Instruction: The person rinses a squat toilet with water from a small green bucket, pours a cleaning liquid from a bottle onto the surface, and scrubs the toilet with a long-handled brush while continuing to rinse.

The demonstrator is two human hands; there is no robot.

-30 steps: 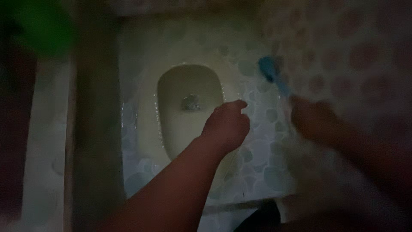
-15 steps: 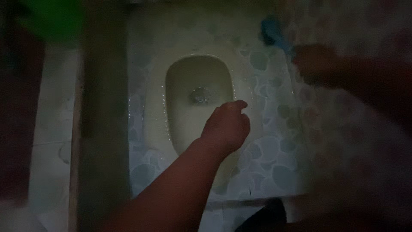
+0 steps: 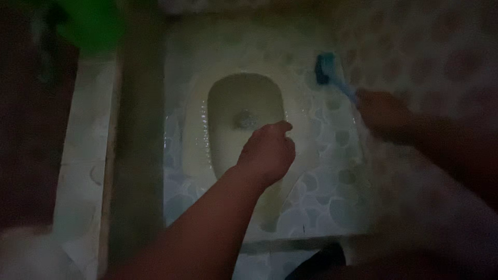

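The scene is dim. A squat toilet [image 3: 244, 122] sits in a raised platform [image 3: 321, 202] tiled in pale blue with rounded pebble shapes; its oval bowl is pale and wet, with the drain hole near the middle.

The left hand [image 3: 267, 153] hangs over the right rim of the toilet, forearm coming in from below. Its fingers [image 3: 280, 127] are curled into a loose fist, closed on nothing that can be seen; whether something small sits inside the fist cannot be told.

The right hand [image 3: 381, 109] is to the right of the toilet, over the platform's right edge, dark and blurred. Its fingers are wrapped around the handle of a blue brush [image 3: 332, 75]. The brush head lies up and to the right of the toilet's bowl, on or just above the platform tiles near the far right corner; contact with the tiles cannot be judged. The handle slants down and right from the head into the hand.

Right of the toilet, past the platform, a surface [image 3: 446, 57] shows a faint reddish round pattern. Left of the toilet runs a dark strip [image 3: 137, 155], then a pale ledge [image 3: 85, 155]. Far left of the toilet, at the top, a green thing [image 3: 91, 23] shows, blurred and cut by the frame.
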